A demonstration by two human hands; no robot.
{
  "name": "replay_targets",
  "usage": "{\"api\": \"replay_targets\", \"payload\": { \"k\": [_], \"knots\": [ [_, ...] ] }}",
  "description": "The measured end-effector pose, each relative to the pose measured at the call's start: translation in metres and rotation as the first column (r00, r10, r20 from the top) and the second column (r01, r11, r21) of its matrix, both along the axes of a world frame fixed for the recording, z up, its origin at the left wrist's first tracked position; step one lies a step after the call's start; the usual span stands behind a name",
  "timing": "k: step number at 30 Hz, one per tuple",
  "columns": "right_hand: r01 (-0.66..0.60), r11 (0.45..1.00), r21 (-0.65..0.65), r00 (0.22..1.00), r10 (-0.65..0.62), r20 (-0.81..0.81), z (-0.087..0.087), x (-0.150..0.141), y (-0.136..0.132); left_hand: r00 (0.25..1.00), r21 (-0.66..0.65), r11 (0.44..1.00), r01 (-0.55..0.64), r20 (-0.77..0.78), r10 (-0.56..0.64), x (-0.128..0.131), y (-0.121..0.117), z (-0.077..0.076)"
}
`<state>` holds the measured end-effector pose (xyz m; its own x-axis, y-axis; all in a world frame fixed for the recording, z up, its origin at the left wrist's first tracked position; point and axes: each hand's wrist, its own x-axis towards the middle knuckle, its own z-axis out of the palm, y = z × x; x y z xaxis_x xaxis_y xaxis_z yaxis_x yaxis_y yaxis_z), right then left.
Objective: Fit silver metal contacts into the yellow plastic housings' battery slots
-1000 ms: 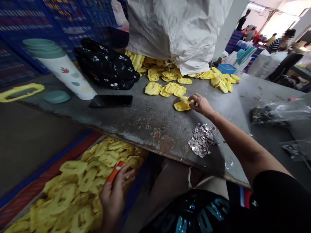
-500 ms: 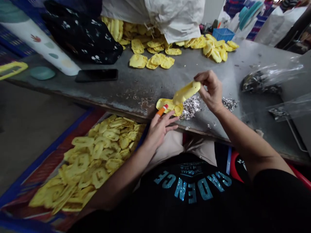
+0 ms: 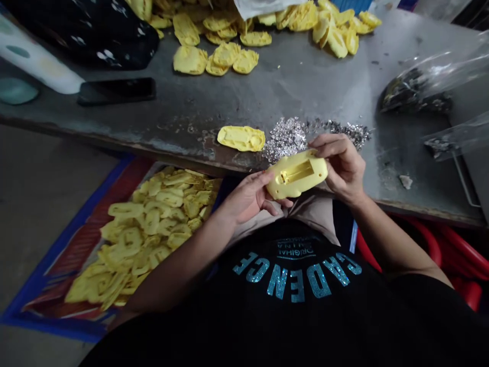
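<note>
Over at the edge of the scuffed grey metal bench [image 3: 301, 86], the right hand [image 3: 342, 168] has a firm grip on a yellow moulded plastic piece [image 3: 297, 174], and the left hand [image 3: 248, 196] is curled under it too, pretty much touching.

Left hand [image 3: 248, 196] and right hand [image 3: 342, 165] close around yellow plastic shell [image 3: 297, 174] — silver flake heap [image 3: 286, 138] just beyond, loose yellow piece [image 3: 241, 138] beside it. Wide scuffed stretch of metal table [image 3: 305, 86] between these and yellow pile [image 3: 217, 23]. Passage right of heap runs to plastic bag [image 3: 416, 89]. Phone [image 3: 116, 90] lies far left — tray of yellow shells [image 3: 153, 171] below table edge.
</note>
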<state>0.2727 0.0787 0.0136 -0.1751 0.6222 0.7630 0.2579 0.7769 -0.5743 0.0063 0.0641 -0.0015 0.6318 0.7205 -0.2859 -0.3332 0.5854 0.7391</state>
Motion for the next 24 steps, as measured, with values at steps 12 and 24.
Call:
{"api": "replay_targets", "payload": {
  "k": [12,24],
  "knots": [
    [-0.371,0.593,-0.714,0.869,-0.049,-0.492,-0.026,0.005,-0.055,0.992,-0.008,0.996,-0.084,-0.093,0.083,0.006,-0.030,0.000],
    [-0.330,0.572,-0.751,0.941,0.136,-0.310,-0.019,0.001,-0.096,0.931,-0.206,0.918,0.339,-0.067,-0.359,0.000,-0.034,-0.029]
  ]
}}
